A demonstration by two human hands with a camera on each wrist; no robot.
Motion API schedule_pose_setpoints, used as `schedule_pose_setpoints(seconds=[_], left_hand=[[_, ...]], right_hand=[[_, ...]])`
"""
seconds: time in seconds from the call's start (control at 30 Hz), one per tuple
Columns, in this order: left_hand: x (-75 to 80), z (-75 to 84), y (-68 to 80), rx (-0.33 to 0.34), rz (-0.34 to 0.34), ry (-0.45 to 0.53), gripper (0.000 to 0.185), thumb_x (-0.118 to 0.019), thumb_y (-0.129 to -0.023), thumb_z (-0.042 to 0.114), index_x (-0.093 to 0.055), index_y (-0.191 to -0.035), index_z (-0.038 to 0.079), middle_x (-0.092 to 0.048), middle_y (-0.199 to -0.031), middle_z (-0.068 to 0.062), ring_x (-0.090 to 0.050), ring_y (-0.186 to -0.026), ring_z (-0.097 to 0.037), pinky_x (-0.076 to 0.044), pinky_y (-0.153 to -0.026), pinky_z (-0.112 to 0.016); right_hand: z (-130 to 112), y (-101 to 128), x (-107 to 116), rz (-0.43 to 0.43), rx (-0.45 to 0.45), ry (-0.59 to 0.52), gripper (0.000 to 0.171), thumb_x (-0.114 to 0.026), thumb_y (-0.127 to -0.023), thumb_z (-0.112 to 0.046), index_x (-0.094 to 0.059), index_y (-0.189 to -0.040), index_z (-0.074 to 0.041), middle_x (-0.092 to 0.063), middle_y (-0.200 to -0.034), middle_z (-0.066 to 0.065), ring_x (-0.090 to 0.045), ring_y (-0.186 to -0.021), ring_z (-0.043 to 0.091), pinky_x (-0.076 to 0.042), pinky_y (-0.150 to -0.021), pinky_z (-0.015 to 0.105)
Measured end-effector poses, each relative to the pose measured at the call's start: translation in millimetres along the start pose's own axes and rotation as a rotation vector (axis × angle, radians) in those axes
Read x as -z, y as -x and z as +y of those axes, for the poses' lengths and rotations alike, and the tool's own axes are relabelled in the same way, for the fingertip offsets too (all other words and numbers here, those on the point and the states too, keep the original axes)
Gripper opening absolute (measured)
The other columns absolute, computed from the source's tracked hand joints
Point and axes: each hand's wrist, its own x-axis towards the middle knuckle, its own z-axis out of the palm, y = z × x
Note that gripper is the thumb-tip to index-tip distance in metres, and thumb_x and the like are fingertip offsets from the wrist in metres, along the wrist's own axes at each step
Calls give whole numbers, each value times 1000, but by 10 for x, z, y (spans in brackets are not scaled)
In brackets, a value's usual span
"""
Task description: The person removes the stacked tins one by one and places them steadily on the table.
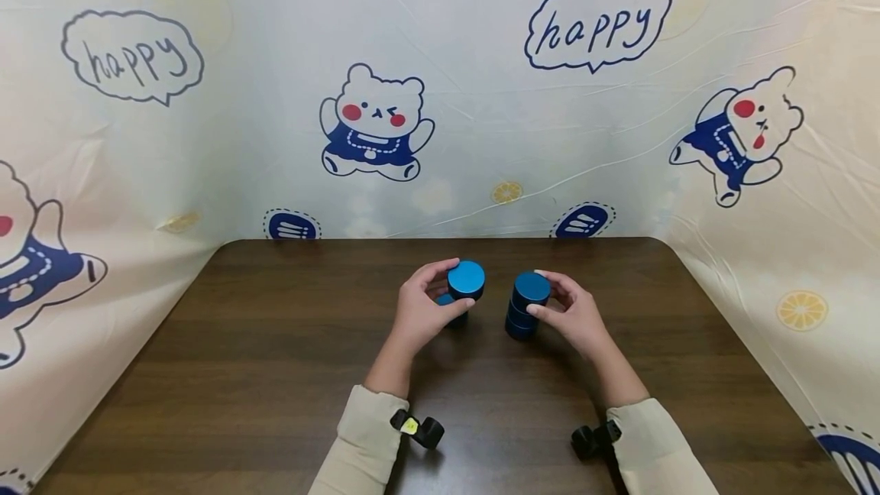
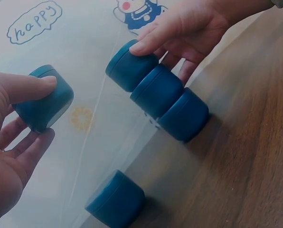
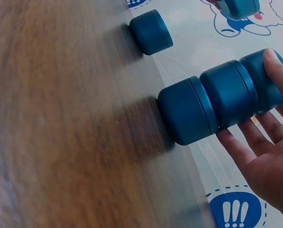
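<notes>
Between thumb and fingers my left hand [image 1: 424, 305] holds a round blue tin [image 1: 466, 278] up off the table. Below and behind that tin, a second blue tin [image 2: 117, 199] stands alone on the table, partly hidden in the head view. To the right rises a stack of three blue tins, its bottom tin [image 3: 185, 113] on the table and its middle tin [image 3: 228, 93] above that. At the top of the stack, my right hand [image 1: 574, 315] grips the uppermost tin [image 1: 532, 288] with thumb and fingers. From the frames I cannot tell whether that top tin bears fully on the middle one.
The dark wooden table [image 1: 275, 373] has its far edge just beyond the tins. Behind it hangs a pale curtain [image 1: 467, 143] printed with bears and lettering. A small black camera [image 1: 429, 432] is strapped to the left wrist, another camera [image 1: 587, 441] to the right.
</notes>
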Motion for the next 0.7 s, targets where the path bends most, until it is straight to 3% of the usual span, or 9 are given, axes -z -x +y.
schedule_pose_setpoints(seconds=[0.23, 0.47, 0.7], left_hand=[[51, -36, 0, 12, 7, 4, 56, -86, -75, 10, -65, -127, 13, -60, -126, -7, -59, -113, -25, -51, -95, -41], [125, -56, -13, 34, 17, 6, 56, -86, -75, 9, -65, -126, 13, -61, -126, -6, -60, -112, -25, -51, -94, -39], [211, -102, -23, 97, 9, 8, 55, -84, -76, 9, -64, -127, 15, -60, -126, -7, -60, -113, -24, -51, -95, -39]], right_hand=[[205, -64, 15, 11, 23, 7, 59, -76, -86, -22, -51, -138, -11, -53, -137, 15, -49, -126, 32, -33, -109, 55], [214, -64, 16, 16, 28, 5, 60, -77, -85, -24, -51, -138, -11, -53, -137, 15, -49, -126, 32, -33, -109, 55], [215, -70, 17, 16, 20, 5, 60, -76, -86, -22, -50, -139, -11, -53, -137, 15, -49, -126, 33, -33, -109, 55]])
